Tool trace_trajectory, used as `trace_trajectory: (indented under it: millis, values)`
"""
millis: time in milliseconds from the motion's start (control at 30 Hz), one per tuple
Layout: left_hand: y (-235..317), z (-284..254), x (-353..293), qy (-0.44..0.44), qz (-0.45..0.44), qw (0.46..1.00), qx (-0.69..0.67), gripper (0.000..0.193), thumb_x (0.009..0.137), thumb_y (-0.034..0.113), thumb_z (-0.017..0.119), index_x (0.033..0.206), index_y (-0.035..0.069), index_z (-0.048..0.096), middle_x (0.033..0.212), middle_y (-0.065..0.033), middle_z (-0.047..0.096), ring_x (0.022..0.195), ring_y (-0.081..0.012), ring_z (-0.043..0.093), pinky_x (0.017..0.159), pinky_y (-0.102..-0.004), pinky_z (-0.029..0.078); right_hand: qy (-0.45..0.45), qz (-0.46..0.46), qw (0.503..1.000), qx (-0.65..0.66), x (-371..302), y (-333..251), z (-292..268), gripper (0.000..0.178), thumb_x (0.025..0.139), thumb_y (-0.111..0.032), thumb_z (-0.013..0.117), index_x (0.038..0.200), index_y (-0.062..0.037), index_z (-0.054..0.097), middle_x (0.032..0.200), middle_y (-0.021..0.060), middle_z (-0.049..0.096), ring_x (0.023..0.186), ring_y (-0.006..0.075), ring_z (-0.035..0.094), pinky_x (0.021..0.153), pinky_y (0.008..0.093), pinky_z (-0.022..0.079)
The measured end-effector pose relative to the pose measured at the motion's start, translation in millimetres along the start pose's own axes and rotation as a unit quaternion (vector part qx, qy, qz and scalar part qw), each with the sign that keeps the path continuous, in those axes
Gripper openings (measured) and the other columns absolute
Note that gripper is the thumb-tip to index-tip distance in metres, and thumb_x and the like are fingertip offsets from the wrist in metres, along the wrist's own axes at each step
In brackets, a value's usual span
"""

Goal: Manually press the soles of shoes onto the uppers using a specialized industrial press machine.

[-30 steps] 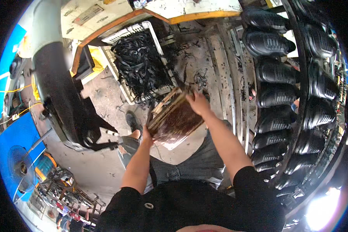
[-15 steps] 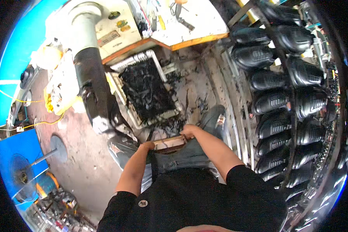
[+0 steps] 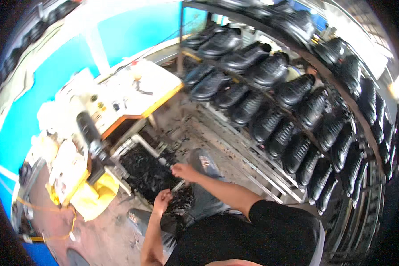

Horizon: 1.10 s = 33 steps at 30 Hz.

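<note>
My left hand [image 3: 163, 200] is over the near side of a pale crate [image 3: 143, 143] filled with black scraps [image 3: 148, 173]. Its fingers are loosely bent and apart, with nothing visible in them. Further right and a little farther off, my right hand [image 3: 185, 172] is at the crate's right rim, fingers curled. Something small and dark lies at its fingertips; blur hides whether it is gripped. The crate stands on the floor between my legs, its near edge partly covered by scraps.
On the right, racks hold rows of black shoes [image 3: 264, 119]; metal rails [image 3: 248, 159] run along the floor below. A worktable [image 3: 150, 106] stands beyond the crate. A dark machine post [image 3: 91, 133] and a yellow bag [image 3: 99, 195] are at left.
The view has swung toward the shoe racks. Both hands have come off the pale, block-like thing they held at my lap and moved forward over the crate. That block no longer shows.
</note>
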<state>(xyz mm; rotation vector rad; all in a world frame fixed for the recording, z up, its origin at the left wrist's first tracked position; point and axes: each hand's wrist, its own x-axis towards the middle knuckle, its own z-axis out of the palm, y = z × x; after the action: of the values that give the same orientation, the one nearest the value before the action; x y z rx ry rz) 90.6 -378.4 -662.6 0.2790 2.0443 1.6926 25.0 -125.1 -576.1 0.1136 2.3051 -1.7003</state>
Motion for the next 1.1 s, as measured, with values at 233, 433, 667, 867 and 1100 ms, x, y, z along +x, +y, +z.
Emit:
trace_trajectory:
  millis: [233,433,667,867,1100]
  values:
    - [24,-33,-81,0.187,-0.172,0.908,-0.333,0.024,0.102,0.019,0.060,0.122,0.006,0.061,0.097,-0.0033,0.070,0.083,-0.0130,0.067,0.071,-0.0247,0.050,0.108,-0.186,0.976,0.005,3,-205,-53,0.043,0.104,-0.044,0.052,0.115,-0.0042,0.065,0.100,0.0032,0.067,0.090,0.0130,0.063,0.075,0.0305,0.053]
    - [46,-45,-105,0.198,-0.106,0.939,-0.260,0.024,0.100,0.014,0.063,0.120,0.002,0.060,0.097,-0.0054,0.069,0.086,-0.0123,0.064,0.078,-0.0274,0.052,0.031,-0.351,0.936,-0.018,177,-408,-44,0.052,0.107,-0.041,0.046,0.142,-0.0030,0.053,0.141,0.0100,0.058,0.129,0.0205,0.054,0.109,0.0355,0.040]
    - [30,-56,-99,0.233,-0.104,0.959,-0.122,0.024,0.097,0.012,0.065,0.117,0.001,0.060,0.096,-0.0102,0.069,0.086,-0.0173,0.066,0.080,-0.0317,0.053,-0.143,-0.350,0.898,-0.226,390,-514,14,0.058,0.098,-0.037,0.056,0.146,-0.0044,0.047,0.150,0.0145,0.049,0.136,0.0265,0.047,0.112,0.0367,0.039]
    - [-23,-85,-111,0.248,-0.129,0.959,-0.047,0.025,0.095,0.014,0.066,0.115,0.000,0.061,0.097,-0.0158,0.069,0.088,-0.0233,0.069,0.079,-0.0351,0.054,-0.041,-0.576,0.675,-0.459,444,-504,52,0.051,0.097,-0.022,0.050,0.147,-0.0128,0.046,0.148,0.0132,0.050,0.135,0.0365,0.049,0.110,0.0422,0.043]
    - [-71,-86,-66,0.210,-0.175,0.958,-0.081,0.024,0.097,0.015,0.064,0.118,0.002,0.059,0.095,-0.0103,0.067,0.088,-0.0192,0.065,0.076,-0.0343,0.053,-0.022,-0.456,0.694,-0.556,417,-519,78,0.050,0.095,-0.027,0.050,0.144,-0.0131,0.049,0.154,0.0073,0.043,0.138,0.0337,0.045,0.110,0.0474,0.043]
